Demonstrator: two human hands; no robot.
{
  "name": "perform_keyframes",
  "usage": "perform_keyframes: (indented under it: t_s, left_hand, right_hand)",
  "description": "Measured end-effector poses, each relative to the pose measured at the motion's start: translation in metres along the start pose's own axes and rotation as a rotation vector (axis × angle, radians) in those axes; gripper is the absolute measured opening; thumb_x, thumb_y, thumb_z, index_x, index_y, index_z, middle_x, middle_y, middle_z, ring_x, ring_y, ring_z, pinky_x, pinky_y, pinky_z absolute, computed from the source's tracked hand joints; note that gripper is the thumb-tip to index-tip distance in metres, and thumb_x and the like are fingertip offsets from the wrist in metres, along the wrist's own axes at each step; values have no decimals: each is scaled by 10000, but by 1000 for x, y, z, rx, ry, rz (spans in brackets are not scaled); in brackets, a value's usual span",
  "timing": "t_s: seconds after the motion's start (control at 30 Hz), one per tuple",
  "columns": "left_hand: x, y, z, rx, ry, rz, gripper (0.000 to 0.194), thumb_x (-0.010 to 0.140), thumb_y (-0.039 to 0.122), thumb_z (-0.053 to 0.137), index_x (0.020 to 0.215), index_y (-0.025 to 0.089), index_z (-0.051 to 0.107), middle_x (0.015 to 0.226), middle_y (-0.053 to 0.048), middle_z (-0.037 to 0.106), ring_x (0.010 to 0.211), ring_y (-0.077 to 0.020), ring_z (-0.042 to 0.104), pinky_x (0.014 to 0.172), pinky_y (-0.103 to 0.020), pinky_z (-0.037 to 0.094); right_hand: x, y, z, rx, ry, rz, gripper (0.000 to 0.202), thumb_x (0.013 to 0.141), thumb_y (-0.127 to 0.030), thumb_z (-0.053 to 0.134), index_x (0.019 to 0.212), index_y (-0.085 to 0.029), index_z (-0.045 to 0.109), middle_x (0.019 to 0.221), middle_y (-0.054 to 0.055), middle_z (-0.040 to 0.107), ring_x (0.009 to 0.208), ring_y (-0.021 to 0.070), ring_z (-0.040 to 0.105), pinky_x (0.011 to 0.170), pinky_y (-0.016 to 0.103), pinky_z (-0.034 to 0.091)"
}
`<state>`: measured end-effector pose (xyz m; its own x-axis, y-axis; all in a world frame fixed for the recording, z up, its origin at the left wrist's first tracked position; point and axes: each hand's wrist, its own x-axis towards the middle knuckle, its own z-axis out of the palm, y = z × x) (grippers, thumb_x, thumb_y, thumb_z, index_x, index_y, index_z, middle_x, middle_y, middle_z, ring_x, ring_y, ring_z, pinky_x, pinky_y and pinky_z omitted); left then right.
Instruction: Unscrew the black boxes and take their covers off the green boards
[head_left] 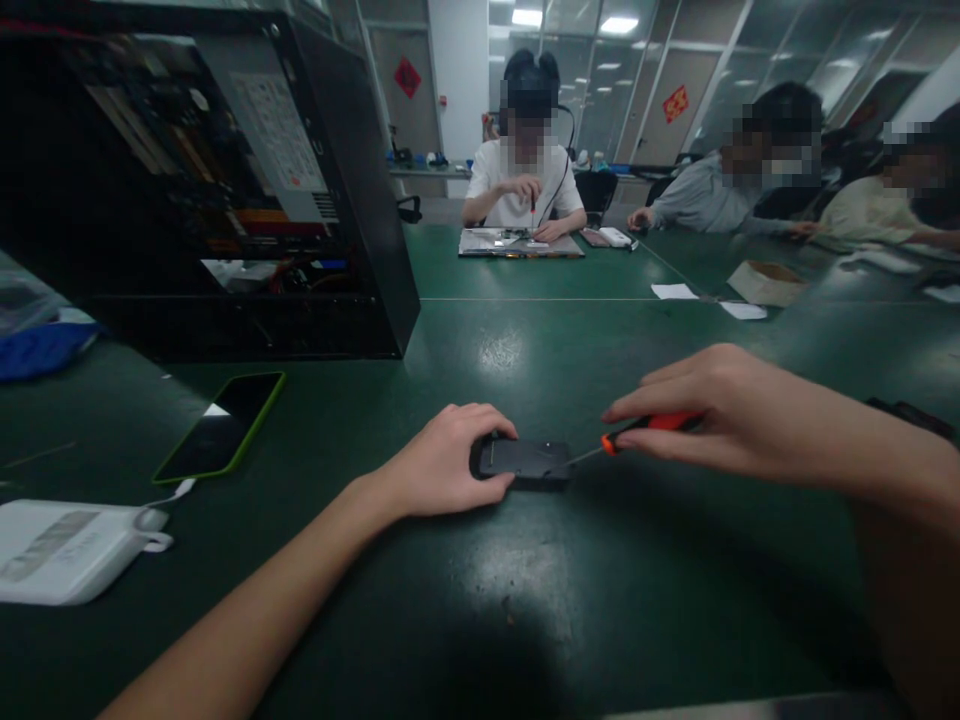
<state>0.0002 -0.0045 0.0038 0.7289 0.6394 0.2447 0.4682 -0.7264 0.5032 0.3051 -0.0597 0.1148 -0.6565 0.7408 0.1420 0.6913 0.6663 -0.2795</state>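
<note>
A small black rectangular device (532, 462) lies flat on the green table (615, 600). My left hand (450, 460) grips its left end, thumb on the near side and fingers on the far side. From the right, my right hand (697, 415) holds a screwdriver (664, 424) with a red and black handle. The thin shaft slants down to the left, and its tip meets the right end of the device. Whether the tip sits in a screw or a seam, I cannot tell.
An open black computer case (352, 190) stands at the back left. Left of my arm lie a green-edged phone (221, 425) and a white power bank (71, 550) with a cable. Across the table a person (525, 180) works on a flat panel (487, 243); other people sit at the right.
</note>
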Motion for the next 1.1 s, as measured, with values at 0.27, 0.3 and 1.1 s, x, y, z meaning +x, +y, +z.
perform_keyframes:
  t_s: [0.27,0.3,1.1]
  left_hand:
    - [14,20,22,66,-2,26,504,838,451,793,1283,248,675,1271,-68,732,1145,-296,686,997,-446,499]
    - [17,23,25,73,0,27,474,850,450,785,1267,249,684,1256,-64,739,1127,-292,692,982,-443,506]
    - [19,17,44,-20,96,23,356,859,381,806,1160,223,699,1164,-35,748,1062,-243,712,949,-384,526]
  right_hand:
    - [-39,52,26,140,40,184,275,971,-401,622,1013,-226,830,921,55,807,766,174,735,672,276,549]
    - [-39,54,29,149,39,189,270,968,-395,625,1010,-226,831,928,53,810,779,175,740,687,277,555]
    - [-28,79,50,394,-22,344,388,942,-514,655,1017,-173,824,1000,82,805,895,217,727,796,326,541]
